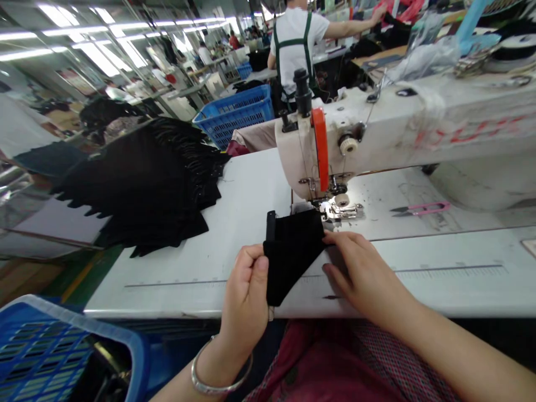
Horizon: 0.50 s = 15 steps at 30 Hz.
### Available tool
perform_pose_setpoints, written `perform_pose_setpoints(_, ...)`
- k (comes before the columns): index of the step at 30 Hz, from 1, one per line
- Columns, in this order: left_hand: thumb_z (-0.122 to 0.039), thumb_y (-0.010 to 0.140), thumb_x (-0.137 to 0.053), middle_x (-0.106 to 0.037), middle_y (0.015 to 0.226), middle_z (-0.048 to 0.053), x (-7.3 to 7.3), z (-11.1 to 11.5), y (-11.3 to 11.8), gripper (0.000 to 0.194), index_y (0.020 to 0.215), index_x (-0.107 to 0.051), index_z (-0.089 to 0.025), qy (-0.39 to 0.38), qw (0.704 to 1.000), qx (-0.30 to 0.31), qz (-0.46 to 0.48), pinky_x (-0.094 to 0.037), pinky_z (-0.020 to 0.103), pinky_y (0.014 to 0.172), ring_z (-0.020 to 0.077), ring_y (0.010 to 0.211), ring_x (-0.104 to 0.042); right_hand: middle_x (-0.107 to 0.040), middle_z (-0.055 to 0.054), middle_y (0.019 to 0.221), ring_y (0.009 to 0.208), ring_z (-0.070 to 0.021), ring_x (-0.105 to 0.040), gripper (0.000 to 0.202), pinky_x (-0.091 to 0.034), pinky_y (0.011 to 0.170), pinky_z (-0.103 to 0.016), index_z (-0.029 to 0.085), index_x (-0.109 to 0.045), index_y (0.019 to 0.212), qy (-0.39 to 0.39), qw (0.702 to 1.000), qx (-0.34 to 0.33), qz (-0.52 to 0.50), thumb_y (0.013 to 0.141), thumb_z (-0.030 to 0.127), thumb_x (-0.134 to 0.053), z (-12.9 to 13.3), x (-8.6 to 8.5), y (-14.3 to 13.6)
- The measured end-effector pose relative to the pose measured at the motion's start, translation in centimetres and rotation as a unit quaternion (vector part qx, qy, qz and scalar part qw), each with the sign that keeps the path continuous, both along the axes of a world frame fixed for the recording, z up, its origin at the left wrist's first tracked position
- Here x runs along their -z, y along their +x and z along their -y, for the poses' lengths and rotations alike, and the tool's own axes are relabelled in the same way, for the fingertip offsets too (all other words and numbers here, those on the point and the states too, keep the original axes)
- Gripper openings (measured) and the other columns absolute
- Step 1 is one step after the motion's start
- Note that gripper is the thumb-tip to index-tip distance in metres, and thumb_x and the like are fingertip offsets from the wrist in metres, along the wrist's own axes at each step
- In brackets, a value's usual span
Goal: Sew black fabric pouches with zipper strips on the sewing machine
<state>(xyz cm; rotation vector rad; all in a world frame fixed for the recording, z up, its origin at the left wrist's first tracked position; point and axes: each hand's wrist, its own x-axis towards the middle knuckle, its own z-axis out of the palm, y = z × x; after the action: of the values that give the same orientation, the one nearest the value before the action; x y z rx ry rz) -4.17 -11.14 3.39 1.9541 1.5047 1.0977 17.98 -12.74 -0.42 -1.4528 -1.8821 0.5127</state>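
The left hand (247,290) is clamped on the black fabric (293,251); its right edge is touched by the right hand (368,273), thumb parted. Its far edge is set beside the sewing machine's foot (341,211); finished stitching cannot be made out. Black pieces (146,178) are piled at left.

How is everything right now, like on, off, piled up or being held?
Left hand: gripping black cloth
Right hand: touching the cloth's edge
Black cloth: held
Black pile: stacked, fanned out
Pink snips: lying down
Ceiling lights: on
Needle area: brightly lit
Near blue basket: dark things inside
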Motion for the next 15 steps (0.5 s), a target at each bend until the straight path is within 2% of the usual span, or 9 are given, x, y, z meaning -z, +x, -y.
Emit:
perform_pose_setpoints(2,-0.031,0.105,-0.042,-0.063,0.087,0.002,-0.8,-0.5,0.1,0.022,0.101,-0.06,-0.02,0.022,1.0,-0.012,-0.006,-0.053,0.03,0.078,0.0179,0.083,-0.062,-0.063,-0.013,0.118,0.115,-0.0297,-0.058,0.037,-0.046,0.101,-0.054,0.02,-0.053,0.124,-0.052,0.991,0.012,-0.12,0.088,0.022,-0.061,-1.4,-0.2,-0.9)
perform_pose_setpoints(4,-0.029,0.105,-0.042,-0.064,0.089,0.002,-1.6,-0.9,0.3,0.021,0.102,-0.06,-0.02,0.047,0.999,-0.016,-0.02,-0.053,0.029,0.078,0.0178,0.083,-0.061,-0.064,-0.008,0.106,0.1,-0.0245,-0.062,0.032,-0.051,0.092,-0.047,0.021,-0.053,0.116,-0.102,0.963,0.009,-0.25,0.087,0.028,-0.062,-2.7,-0.2,-1.9)
perform_pose_setpoints(6,-0.026,0.104,-0.043,-0.064,0.092,0.002,-2.1,-1.2,0.5,0.018,0.103,-0.06,-0.02,0.075,0.997,-0.013,-0.034,-0.052,0.028,0.078,0.0176,0.085,-0.062,-0.064,-0.006,0.101,0.093,-0.0202,-0.063,0.029,-0.053,0.084,-0.038,0.022,-0.052,0.109,-0.12,0.939,0.01,-0.324,0.086,0.033,-0.063,-3.8,-0.3,-2.8)
perform_pose_setpoints(8,-0.023,0.104,-0.043,-0.064,0.094,0.002,-2.5,-1.7,0.7,0.017,0.103,-0.059,-0.02,0.104,0.993,-0.005,-0.048,-0.052,0.028,0.079,0.0174,0.088,-0.062,-0.063,-0.004,0.097,0.087,-0.0177,-0.063,0.027,-0.053,0.076,-0.032,0.022,-0.05,0.107,-0.121,0.934,0.013,-0.337,0.086,0.035,-0.063,-4.6,-0.6,-3.3)
perform_pose_setpoints(11,-0.018,0.103,-0.044,-0.064,0.097,0.003,-3.0,-2.4,0.7,0.014,0.102,-0.058,-0.02,0.148,0.987,0.006,-0.068,-0.052,0.029,0.083,0.0172,0.093,-0.062,-0.053,0.005,0.073,0.061,-0.0139,-0.054,0.026,-0.045,0.054,-0.025,0.023,-0.051,0.109,-0.147,0.928,-0.001,-0.343,0.087,0.034,-0.061,-4.6,-1.4,-3.5)
perform_pose_setpoints(13,-0.015,0.102,-0.043,-0.064,0.101,0.004,-3.2,-2.5,0.6,0.013,0.103,-0.055,-0.02,0.169,0.982,0.031,-0.082,-0.052,0.029,0.087,0.0169,0.097,-0.063,-0.041,0.008,0.062,0.05,-0.0124,-0.042,0.02,-0.035,0.045,-0.024,0.024,-0.055,0.105,-0.167,0.927,-0.02,-0.336,0.088,0.032,-0.061,-3.4,-2.0,-3.3)
perform_pose_setpoints(15,-0.012,0.103,-0.043,-0.065,0.108,0.005,-3.1,-2.0,0.3,0.014,0.104,-0.053,-0.02,0.167,0.974,0.106,-0.107,-0.053,0.03,0.092,0.0166,0.103,-0.063,-0.041,0.008,0.059,0.05,-0.0127,-0.041,0.01,-0.032,0.045,-0.024,0.024,-0.058,0.097,-0.18,0.935,-0.033,-0.305,0.088,0.026,-0.06,-1.1,-2.3,-2.9)
